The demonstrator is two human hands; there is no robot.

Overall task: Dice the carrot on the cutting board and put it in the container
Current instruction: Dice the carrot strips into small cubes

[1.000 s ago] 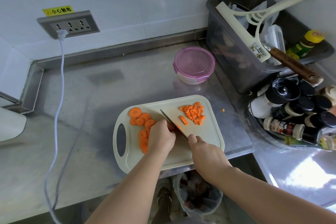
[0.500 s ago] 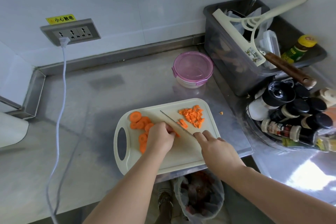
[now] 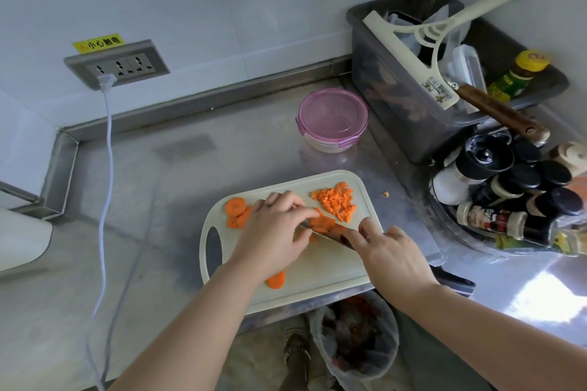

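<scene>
Grips the knife [image 3: 322,235] in the right hand [image 3: 394,260], fingers curled round the handle, blade slanting away to the left, low over the board [image 3: 317,289]. Holds down a few cut pieces [image 3: 325,221] with the left hand [image 3: 273,232], fingers bent, tips on the carrot right against the blade.

Just past the blade, toward the board's far right corner, a pile of dice [image 3: 336,201], reaching almost to the rim. At the far left, beside the left hand, 3 or so round slices [image 3: 236,211]; 1 more slice [image 3: 275,279] under the left wrist. Handle hole at the board's left end.

Near edge of the board right at the front edge of the tabletop [image 3: 158,200]; below that edge, a bag-lined bin [image 3: 359,336] on the floor. 1 stray bit [image 3: 385,194] on the steel just off the board's right side.

Container [image 3: 333,117] well beyond the board, pink lid on, with a stretch of tabletop between them. Close on its right, a grey tub [image 3: 397,124]; nearer, a cluster of spice jars [image 3: 508,200] crowding the right. Wide steel to the left, crossed only by a white cord [image 3: 106,168].
</scene>
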